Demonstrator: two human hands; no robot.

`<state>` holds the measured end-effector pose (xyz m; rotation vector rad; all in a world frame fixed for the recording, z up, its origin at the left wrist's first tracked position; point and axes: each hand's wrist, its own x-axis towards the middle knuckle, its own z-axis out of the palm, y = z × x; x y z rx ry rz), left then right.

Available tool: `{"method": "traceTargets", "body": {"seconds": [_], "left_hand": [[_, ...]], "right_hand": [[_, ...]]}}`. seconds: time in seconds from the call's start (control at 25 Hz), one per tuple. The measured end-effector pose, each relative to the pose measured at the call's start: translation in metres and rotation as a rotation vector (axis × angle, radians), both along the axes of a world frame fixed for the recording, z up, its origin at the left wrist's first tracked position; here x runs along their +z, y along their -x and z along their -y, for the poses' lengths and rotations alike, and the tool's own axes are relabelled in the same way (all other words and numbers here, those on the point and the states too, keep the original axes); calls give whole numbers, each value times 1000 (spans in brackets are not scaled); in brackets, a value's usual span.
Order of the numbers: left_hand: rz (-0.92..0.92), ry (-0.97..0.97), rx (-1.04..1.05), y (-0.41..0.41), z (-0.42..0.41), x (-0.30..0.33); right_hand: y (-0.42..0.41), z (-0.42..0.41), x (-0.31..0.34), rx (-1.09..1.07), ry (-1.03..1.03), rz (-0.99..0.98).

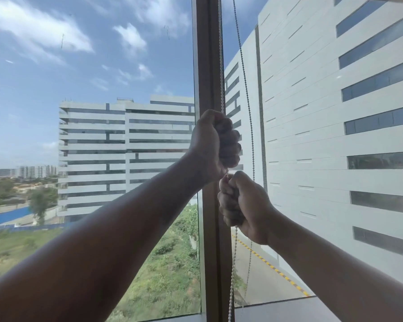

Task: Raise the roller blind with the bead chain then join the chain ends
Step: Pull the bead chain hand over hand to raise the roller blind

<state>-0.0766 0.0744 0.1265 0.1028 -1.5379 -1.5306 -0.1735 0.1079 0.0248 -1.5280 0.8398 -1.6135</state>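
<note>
Clenching the bead chain (222, 66), left hand (215, 145) fists above right hand (242, 205); both grips tight.

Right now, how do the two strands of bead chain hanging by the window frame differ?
The white bead chain strand runs down the brown window frame into both hands, the left hand above the right hand; the darker grey bead chain strand hangs free, touched by neither. The white strand lies against the frame; the grey strand slants across the glass. Both are thin beaded chains running from the top to near the sill.
</note>
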Motion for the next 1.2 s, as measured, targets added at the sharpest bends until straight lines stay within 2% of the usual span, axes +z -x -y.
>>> {"method": "traceTargets", "body": {"seconds": [0.2, 0.4, 0.48, 0.56, 0.68, 0.84, 0.96, 1.04, 1.2], "left_hand": [[30, -36, -2, 1, 22, -51], [57, -76, 60, 1, 33, -107], [44, -92, 56, 0, 33, -113], [48, -71, 47, -3, 32, -113], [99, -6, 38, -5, 32, -111], [133, -44, -7, -2, 32, -109], [162, -25, -14, -1, 29, -109], [180, -8, 11, -2, 28, -108], [198, 30, 27, -10, 27, -107]], "right_hand": [[-3, 10, -46, 1, -126, -12], [4, 13, -80, -24, -326, -182], [9, 12, -75, -102, -297, -300], [17, 12, -53, -222, -152, -329], [30, 12, 14, -235, 27, -110], [18, 10, 87, -49, 6, 7], [-8, 12, 96, 51, -26, 160], [-15, 17, 92, 23, 13, 253], [-16, 17, 88, 72, 65, 295]]}}
